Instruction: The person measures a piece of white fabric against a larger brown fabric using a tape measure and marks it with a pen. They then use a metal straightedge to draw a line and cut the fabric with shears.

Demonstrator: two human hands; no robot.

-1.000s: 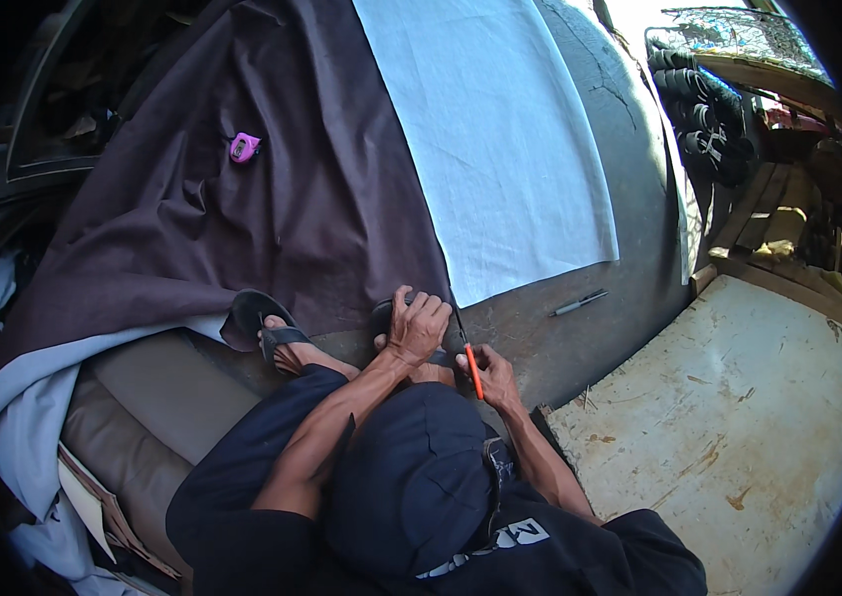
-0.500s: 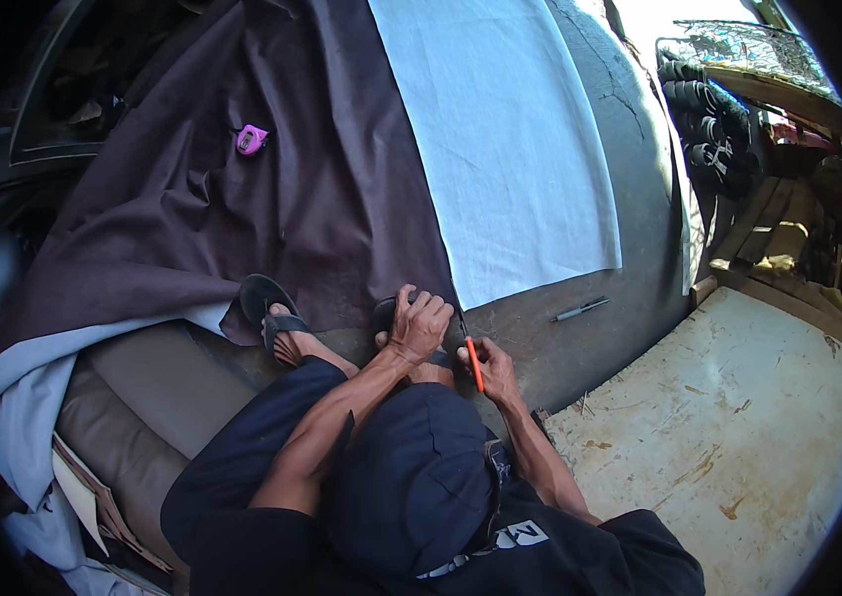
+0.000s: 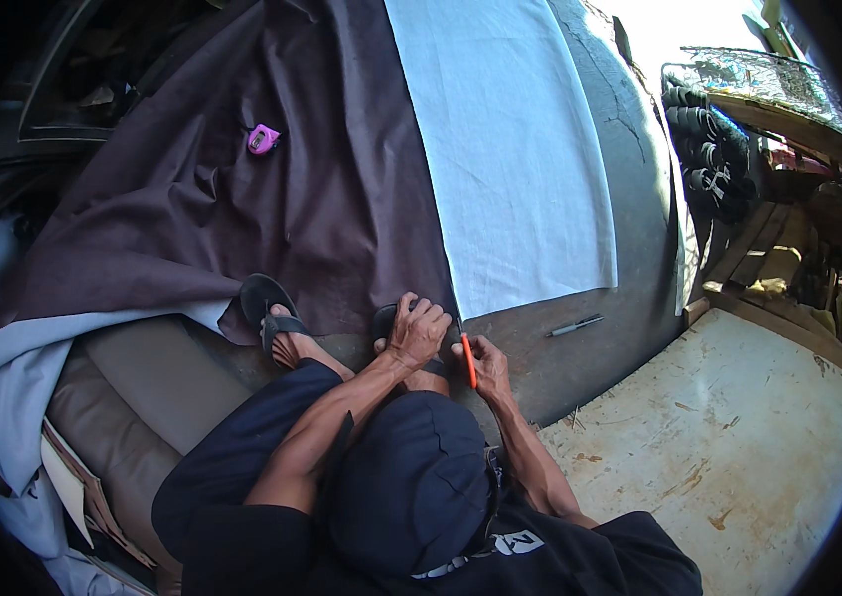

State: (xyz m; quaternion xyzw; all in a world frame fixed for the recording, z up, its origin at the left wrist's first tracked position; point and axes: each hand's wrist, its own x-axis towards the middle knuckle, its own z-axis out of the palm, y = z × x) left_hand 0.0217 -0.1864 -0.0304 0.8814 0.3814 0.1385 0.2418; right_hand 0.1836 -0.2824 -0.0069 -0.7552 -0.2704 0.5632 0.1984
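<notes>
My left hand (image 3: 416, 333) is bent over the lower edge of the purple-brown fabric (image 3: 192, 219), fingers curled on it beside a sandaled foot (image 3: 292, 343). Just right of it, my right hand (image 3: 483, 372) grips orange-handled scissors (image 3: 470, 360), their blades at the fabric edge by a pale blue-white sheet (image 3: 500, 169); whether they are cutting is unclear. A pink tape measure (image 3: 263, 140) lies on the dark fabric, and a grey pen (image 3: 573, 326) on the grey surface right of the scissors.
A brown padded cushion (image 3: 123, 397) lies at left, dark clothing (image 3: 406, 487) fills the lower middle, and a stained off-white board (image 3: 699, 427) lies at right. Wooden planks (image 3: 764, 253), black rolls (image 3: 704, 149) and wire mesh (image 3: 759, 74) stand at upper right.
The view has shifted slightly, so the sheet, pen and board appear lower. Both hands keep their holds; the scissors have moved a little leftward in the view.
</notes>
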